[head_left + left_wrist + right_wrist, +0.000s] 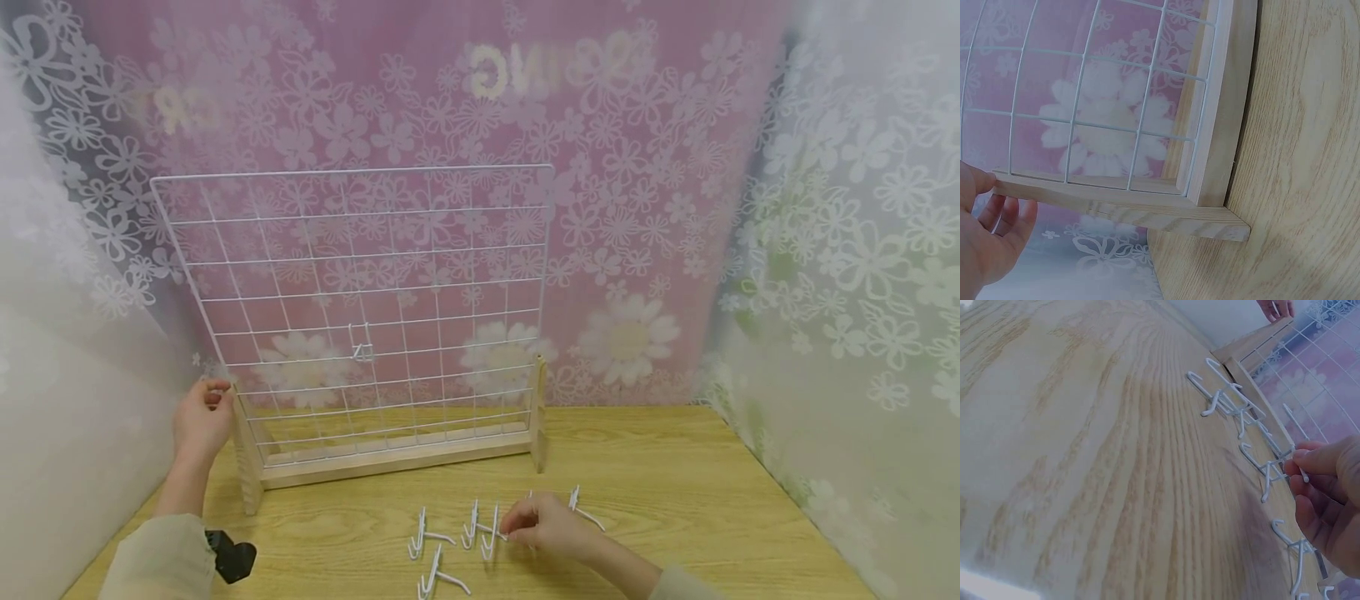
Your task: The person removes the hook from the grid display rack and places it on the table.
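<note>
A white wire grid panel [378,321] stands upright in a wooden base [397,463]. My left hand [204,421] is at the panel's left side and pinches the top of the wooden upright [1116,215] between thumb and fingers. On the grid, near its middle, hangs one white hook [363,352]. My right hand [558,529] is low over the table, thumb and fingers pinching the prong of a white wire hook [490,537]. Another hook [585,508] lies just beyond that hand, and one more is partly hidden behind it.
Several loose white hooks [426,535] lie on the wood-grain table [645,467] in front of the base. A pink flowered curtain [645,208] hangs behind the grid, and pale walls [847,350] close in both sides. A black device [232,557] sits by the left sleeve.
</note>
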{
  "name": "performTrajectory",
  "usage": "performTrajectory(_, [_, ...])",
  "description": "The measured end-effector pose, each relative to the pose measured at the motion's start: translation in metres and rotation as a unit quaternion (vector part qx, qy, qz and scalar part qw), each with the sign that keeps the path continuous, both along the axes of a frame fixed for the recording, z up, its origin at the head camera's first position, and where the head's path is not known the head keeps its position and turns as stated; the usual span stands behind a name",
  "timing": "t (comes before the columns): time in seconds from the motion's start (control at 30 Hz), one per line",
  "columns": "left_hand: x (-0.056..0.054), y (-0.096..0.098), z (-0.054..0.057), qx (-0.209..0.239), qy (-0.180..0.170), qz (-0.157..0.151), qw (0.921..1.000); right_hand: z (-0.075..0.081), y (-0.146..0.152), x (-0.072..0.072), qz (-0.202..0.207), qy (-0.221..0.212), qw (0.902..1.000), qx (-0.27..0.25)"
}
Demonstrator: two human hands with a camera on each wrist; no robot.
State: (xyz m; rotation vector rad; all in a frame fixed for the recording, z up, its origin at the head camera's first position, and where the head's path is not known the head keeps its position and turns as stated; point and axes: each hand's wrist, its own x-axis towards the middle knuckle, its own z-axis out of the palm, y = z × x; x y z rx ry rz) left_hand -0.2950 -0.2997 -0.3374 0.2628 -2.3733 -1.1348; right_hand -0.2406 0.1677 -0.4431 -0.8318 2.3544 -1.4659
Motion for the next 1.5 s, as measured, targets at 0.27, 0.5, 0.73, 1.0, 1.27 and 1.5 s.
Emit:
performTrajectory(0.27, [0.001,0.001,0.000,-0.003,0.004,0.004,1.0000,-0.011,-0.003,0.004,0.012,0.009,0.9999,-0.005])
performTrajectory(0.5, [0.000,0.000,-0.001,-0.008,0.006,0.008,0.9999,-0.015,-0.005,0.008,0.008,0.005,0.9999,0.014])
performTrajectory(0.73, [-0.003,-0.003,-0.003,-0.008,0.007,0.005,0.9999,-0.016,-0.006,0.008,-0.004,0.015,0.9996,0.023])
performTrajectory(1.0, [-0.001,-0.002,-0.002,-0.010,0.007,0.007,0.9999,-0.018,-0.011,0.010,-0.005,0.029,0.9991,0.032])
performTrajectory(1.27, [-0.001,-0.002,-0.002,-0.009,-0.001,0.003,1.0000,-0.022,-0.015,0.011,0.002,0.013,0.9997,0.022])
performTrajectory(1.5, [-0.003,-0.002,-0.003,-0.006,-0.004,0.004,1.0000,-0.023,-0.015,0.012,0.005,0.006,0.9998,0.019])
